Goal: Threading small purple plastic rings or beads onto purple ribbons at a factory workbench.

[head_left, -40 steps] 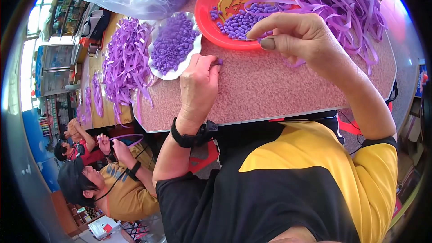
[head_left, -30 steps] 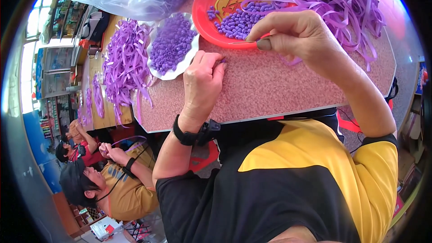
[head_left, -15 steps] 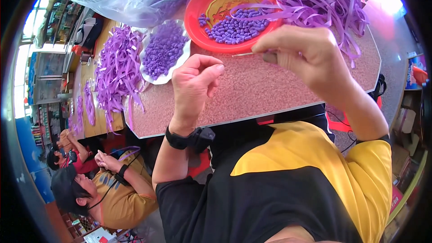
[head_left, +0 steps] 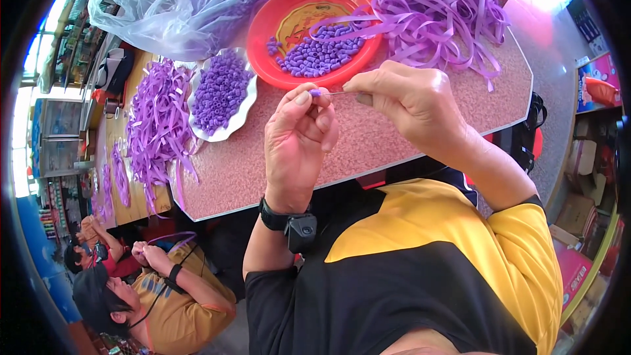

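My left hand (head_left: 297, 128) is raised over the table's front part, pinching a small purple bead (head_left: 315, 93) between thumb and finger. From the closed fingertips of my right hand (head_left: 417, 102) a thin metal needle (head_left: 337, 93) points left, its end meeting the bead. Whether it has passed into the hole is too small to tell. Just beyond both hands stands a red plate (head_left: 257, 66) with loose purple beads (head_left: 322, 56) in it. Purple ribbon (head_left: 348, 26) trails across that plate from a big heap (head_left: 440, 20) at the right.
To the left, a white scalloped dish (head_left: 246, 106) holds more purple beads (head_left: 222, 89). Beside it lies another ribbon pile (head_left: 158, 125). A clear plastic bag (head_left: 171, 20) rests behind. Two other people sit at the lower left, the nearer one (head_left: 177, 289) handling a purple ribbon.
My left hand has moved up and right and now pinches a bead. My right hand has shifted left and down, bringing the needle to it. The whole view has shifted slightly.
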### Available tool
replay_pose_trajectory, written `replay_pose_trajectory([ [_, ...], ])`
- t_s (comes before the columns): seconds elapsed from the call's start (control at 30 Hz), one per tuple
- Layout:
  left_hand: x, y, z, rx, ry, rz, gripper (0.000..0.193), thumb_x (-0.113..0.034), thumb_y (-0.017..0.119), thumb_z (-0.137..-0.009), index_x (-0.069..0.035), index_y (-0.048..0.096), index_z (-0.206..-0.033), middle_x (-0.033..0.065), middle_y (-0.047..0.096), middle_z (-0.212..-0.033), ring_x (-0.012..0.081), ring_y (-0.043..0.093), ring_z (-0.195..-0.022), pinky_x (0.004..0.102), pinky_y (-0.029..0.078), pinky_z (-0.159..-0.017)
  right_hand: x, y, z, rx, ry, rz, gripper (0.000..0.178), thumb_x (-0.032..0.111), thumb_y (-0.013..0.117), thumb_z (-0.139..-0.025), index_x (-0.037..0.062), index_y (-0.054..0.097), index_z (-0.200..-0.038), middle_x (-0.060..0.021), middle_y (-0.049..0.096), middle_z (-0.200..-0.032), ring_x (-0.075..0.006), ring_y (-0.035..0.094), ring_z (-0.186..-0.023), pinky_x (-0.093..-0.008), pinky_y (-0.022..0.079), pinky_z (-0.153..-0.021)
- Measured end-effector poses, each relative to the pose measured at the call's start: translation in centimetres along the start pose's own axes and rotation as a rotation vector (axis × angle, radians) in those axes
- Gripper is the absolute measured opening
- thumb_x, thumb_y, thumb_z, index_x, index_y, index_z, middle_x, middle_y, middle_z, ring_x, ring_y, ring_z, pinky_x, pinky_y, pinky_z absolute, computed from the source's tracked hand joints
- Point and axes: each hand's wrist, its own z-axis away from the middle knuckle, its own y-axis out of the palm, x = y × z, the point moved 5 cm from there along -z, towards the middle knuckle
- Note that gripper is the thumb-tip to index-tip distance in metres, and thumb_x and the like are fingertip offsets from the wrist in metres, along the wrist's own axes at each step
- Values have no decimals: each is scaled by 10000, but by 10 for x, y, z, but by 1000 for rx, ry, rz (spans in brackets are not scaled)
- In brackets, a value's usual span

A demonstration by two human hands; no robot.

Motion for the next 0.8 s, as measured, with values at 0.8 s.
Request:
replay_pose_trajectory([
  [0.8, 15, 27, 5, -25, -2, -186, 237, -111, 592, -970, 26, 608, -1164, 95, 659, -939, 124, 611, -690, 230, 470, -533, -15, 1, 5, -60, 50, -96, 279, -53, 653, -865, 30, 690, -1128, -80, 696, -876, -146, 678, -770, -268, 549, -677],
])
